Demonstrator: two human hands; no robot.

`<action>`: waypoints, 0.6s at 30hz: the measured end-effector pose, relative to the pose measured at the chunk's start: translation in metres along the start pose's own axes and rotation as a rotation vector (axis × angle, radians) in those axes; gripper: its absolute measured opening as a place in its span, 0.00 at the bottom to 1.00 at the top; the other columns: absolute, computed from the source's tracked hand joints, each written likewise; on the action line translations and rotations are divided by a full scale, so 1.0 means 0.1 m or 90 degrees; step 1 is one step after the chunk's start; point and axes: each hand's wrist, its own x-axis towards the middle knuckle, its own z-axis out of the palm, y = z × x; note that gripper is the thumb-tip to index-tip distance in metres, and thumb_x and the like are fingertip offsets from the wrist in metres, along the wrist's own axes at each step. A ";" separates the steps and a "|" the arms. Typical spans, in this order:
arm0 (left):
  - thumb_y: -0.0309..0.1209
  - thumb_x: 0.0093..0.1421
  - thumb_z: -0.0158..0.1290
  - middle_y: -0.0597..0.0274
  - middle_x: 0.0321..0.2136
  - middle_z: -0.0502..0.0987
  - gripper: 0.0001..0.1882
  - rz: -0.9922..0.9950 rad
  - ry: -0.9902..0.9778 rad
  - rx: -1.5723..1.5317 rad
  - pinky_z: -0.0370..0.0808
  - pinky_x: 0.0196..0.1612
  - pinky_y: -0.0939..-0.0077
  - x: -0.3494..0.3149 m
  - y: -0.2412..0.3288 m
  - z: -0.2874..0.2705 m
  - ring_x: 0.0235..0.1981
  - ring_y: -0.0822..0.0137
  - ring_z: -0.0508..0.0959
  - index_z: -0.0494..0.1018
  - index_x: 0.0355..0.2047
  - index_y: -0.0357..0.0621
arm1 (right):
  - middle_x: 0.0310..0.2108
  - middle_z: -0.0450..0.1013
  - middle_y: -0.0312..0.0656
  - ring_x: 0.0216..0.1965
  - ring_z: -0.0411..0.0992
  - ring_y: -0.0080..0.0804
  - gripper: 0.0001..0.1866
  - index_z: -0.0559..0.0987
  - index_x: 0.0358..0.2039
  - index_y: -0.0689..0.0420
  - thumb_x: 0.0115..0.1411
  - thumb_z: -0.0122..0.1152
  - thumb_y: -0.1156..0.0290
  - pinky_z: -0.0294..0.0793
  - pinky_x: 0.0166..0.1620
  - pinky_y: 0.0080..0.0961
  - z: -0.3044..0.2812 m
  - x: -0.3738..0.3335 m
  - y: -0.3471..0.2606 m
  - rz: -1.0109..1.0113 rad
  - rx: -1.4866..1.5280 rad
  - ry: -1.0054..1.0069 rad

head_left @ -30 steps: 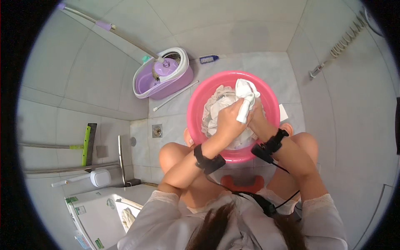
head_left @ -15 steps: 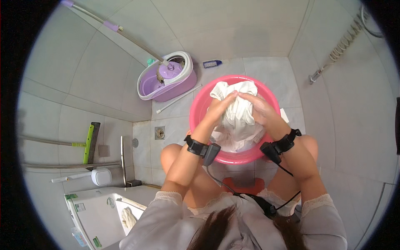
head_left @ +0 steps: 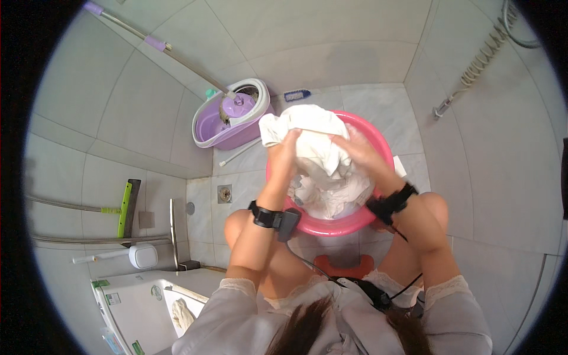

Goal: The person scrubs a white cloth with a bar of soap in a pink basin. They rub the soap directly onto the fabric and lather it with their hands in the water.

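A bunched white cloth (head_left: 313, 127), probably a garment, is held up over the pink basin (head_left: 334, 228). My left hand (head_left: 284, 152) grips its left side, with the thumb on top and the fingers mostly hidden beneath. At the cloth's right edge, my right hand (head_left: 361, 151) holds on with the thumb over the fabric; its fingers are a little blurred. Part of the cloth overhangs the basin's upper left rim. More wet, pale cloth (head_left: 331, 198) lies lower in the basin, in cloudy water.
Left of the basin stands a purple mop bucket (head_left: 236, 136) with a mop (head_left: 238, 105) in it. A white rod (head_left: 239, 154) and a blue brush (head_left: 296, 95) lie on the floor. A squeegee (head_left: 127, 207) is at the left wall. My knees flank the basin.
Both hands have lifted the white cloth and shifted it left, spreading it wider. The hands have moved farther apart. More of the cloth in the basin shows.
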 end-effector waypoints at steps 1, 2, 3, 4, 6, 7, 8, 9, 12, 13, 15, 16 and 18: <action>0.26 0.52 0.51 0.54 0.41 0.71 0.22 0.078 0.027 0.124 0.70 0.42 0.74 -0.07 0.00 -0.05 0.40 0.64 0.73 0.62 0.47 0.32 | 0.46 0.66 0.48 0.46 0.66 0.31 0.33 0.57 0.54 0.68 0.54 0.59 0.64 0.68 0.46 0.25 0.56 -0.26 -0.22 -0.010 -0.116 0.166; 0.26 0.52 0.50 0.54 0.43 0.70 0.25 0.151 0.022 0.236 0.70 0.42 0.73 -0.19 -0.07 0.14 0.42 0.64 0.72 0.58 0.50 0.33 | 0.42 0.69 0.47 0.44 0.68 0.29 0.29 0.62 0.51 0.69 0.55 0.58 0.63 0.69 0.43 0.24 0.48 -0.22 0.04 -0.167 -0.065 0.096; 0.26 0.53 0.50 0.53 0.43 0.71 0.24 0.212 0.008 0.282 0.70 0.42 0.74 -0.26 -0.21 0.25 0.42 0.64 0.72 0.59 0.50 0.34 | 0.41 0.70 0.47 0.43 0.68 0.29 0.27 0.63 0.49 0.69 0.56 0.57 0.63 0.68 0.44 0.23 0.42 -0.18 0.22 -0.233 -0.142 0.160; 0.26 0.53 0.50 0.52 0.43 0.71 0.24 0.274 0.002 0.330 0.70 0.41 0.74 -0.31 -0.30 0.27 0.42 0.65 0.73 0.60 0.50 0.35 | 0.39 0.71 0.46 0.43 0.68 0.28 0.26 0.65 0.48 0.69 0.57 0.55 0.62 0.67 0.45 0.22 0.42 -0.17 0.32 -0.293 -0.216 0.217; 0.27 0.54 0.50 0.54 0.36 0.75 0.17 0.166 -0.039 0.355 0.71 0.39 0.74 -0.35 -0.29 0.23 0.38 0.66 0.75 0.67 0.44 0.34 | 0.39 0.71 0.47 0.42 0.68 0.28 0.24 0.66 0.47 0.69 0.58 0.52 0.62 0.67 0.46 0.22 0.44 -0.18 0.10 -0.174 -0.170 0.207; 0.27 0.54 0.50 0.54 0.36 0.75 0.17 0.163 -0.037 0.351 0.71 0.39 0.74 -0.34 -0.33 0.21 0.38 0.66 0.75 0.67 0.44 0.34 | 0.38 0.72 0.47 0.41 0.69 0.28 0.22 0.68 0.45 0.69 0.59 0.50 0.62 0.66 0.46 0.23 0.44 -0.19 0.01 -0.063 -0.124 0.199; 0.27 0.54 0.50 0.56 0.34 0.76 0.15 0.228 -0.033 0.373 0.71 0.37 0.74 -0.30 -0.38 0.22 0.36 0.67 0.76 0.69 0.41 0.34 | 0.38 0.72 0.47 0.41 0.69 0.28 0.22 0.68 0.45 0.69 0.59 0.50 0.62 0.66 0.46 0.23 0.46 -0.21 0.03 -0.067 -0.128 0.203; 0.27 0.54 0.50 0.57 0.31 0.77 0.13 0.291 -0.030 0.401 0.72 0.36 0.74 -0.27 -0.40 0.23 0.33 0.68 0.76 0.71 0.39 0.33 | 0.36 0.72 0.47 0.38 0.70 0.30 0.20 0.70 0.43 0.69 0.60 0.47 0.63 0.67 0.44 0.24 0.53 -0.23 0.14 -0.188 -0.128 0.257; 0.28 0.54 0.50 0.55 0.32 0.77 0.13 0.066 -0.021 0.361 0.72 0.37 0.74 -0.22 -0.37 0.23 0.34 0.67 0.76 0.70 0.39 0.33 | 0.28 0.73 0.45 0.30 0.71 0.32 0.18 0.74 0.34 0.67 0.62 0.44 0.63 0.69 0.35 0.27 0.56 -0.12 0.40 -0.449 -0.218 0.380; 0.28 0.54 0.50 0.54 0.33 0.76 0.15 0.090 -0.012 0.390 0.72 0.38 0.74 -0.30 -0.40 0.26 0.35 0.66 0.76 0.69 0.40 0.34 | 0.27 0.73 0.45 0.29 0.71 0.31 0.18 0.74 0.32 0.67 0.62 0.44 0.63 0.68 0.35 0.28 0.42 -0.13 0.41 -0.320 -0.210 0.362; 0.27 0.53 0.49 0.53 0.34 0.76 0.17 0.242 -0.065 0.351 0.71 0.40 0.73 -0.42 -0.43 0.29 0.37 0.65 0.76 0.67 0.43 0.34 | 0.26 0.73 0.46 0.30 0.71 0.32 0.18 0.74 0.32 0.68 0.62 0.44 0.64 0.68 0.36 0.27 0.38 -0.12 0.20 -0.126 -0.237 0.368; 0.27 0.53 0.48 0.53 0.35 0.76 0.17 0.301 -0.082 0.377 0.71 0.40 0.74 -0.44 -0.43 0.29 0.37 0.66 0.76 0.66 0.44 0.34 | 0.26 0.73 0.46 0.30 0.71 0.32 0.18 0.74 0.32 0.68 0.62 0.44 0.64 0.68 0.36 0.27 0.44 -0.17 0.16 -0.126 -0.238 0.366; 0.25 0.53 0.48 0.52 0.35 0.76 0.17 0.239 -0.066 0.370 0.71 0.40 0.73 -0.35 -0.30 0.30 0.37 0.64 0.76 0.67 0.43 0.33 | 0.24 0.72 0.46 0.27 0.70 0.32 0.18 0.74 0.31 0.67 0.62 0.43 0.63 0.68 0.33 0.27 0.55 -0.26 0.12 -0.215 -0.173 0.388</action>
